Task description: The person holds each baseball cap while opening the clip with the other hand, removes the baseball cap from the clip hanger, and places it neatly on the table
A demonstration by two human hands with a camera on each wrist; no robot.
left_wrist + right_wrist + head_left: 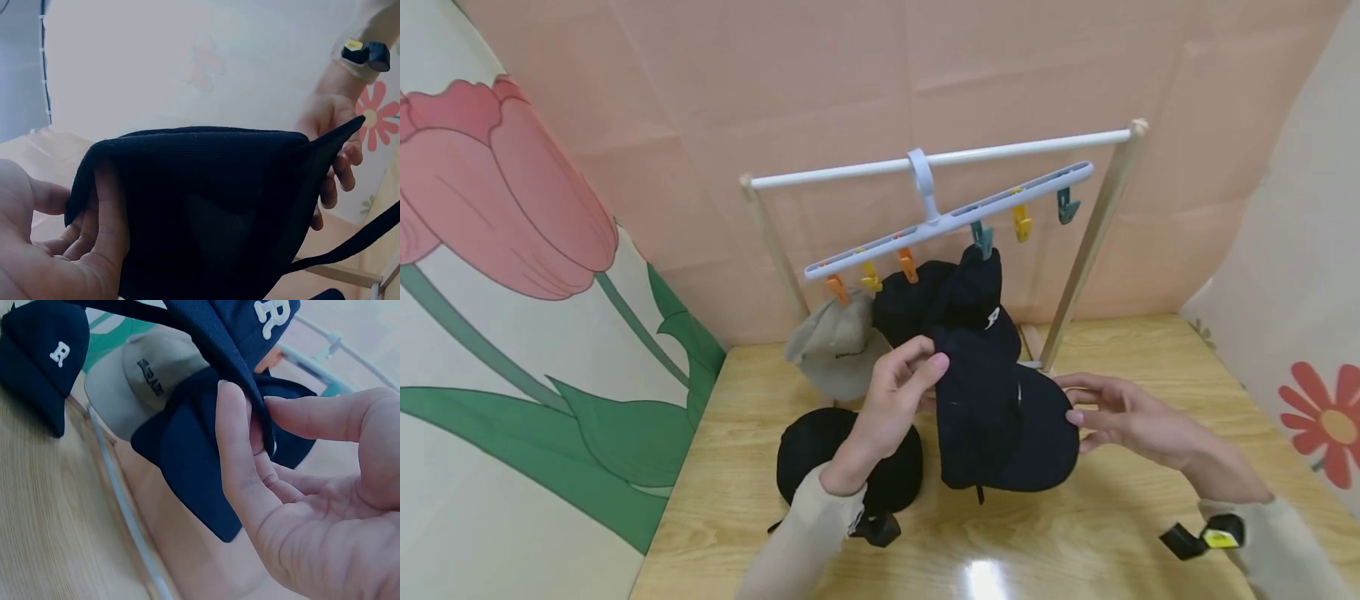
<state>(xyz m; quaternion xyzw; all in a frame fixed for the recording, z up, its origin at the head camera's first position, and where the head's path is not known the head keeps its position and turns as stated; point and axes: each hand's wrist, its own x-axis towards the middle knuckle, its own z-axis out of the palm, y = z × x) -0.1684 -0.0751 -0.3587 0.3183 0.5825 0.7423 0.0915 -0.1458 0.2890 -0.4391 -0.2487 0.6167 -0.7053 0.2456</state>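
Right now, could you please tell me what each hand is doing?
Left hand: pinching the dark cap.
Right hand: gripping the same cap's other edge.

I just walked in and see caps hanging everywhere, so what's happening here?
A person holds a dark navy cap up between both hands above a wooden table. The left hand pinches one edge and the right hand pinches the other. Behind it, a clip hanger on a small rail carries a beige cap and other dark caps. Another black cap lies on the table.
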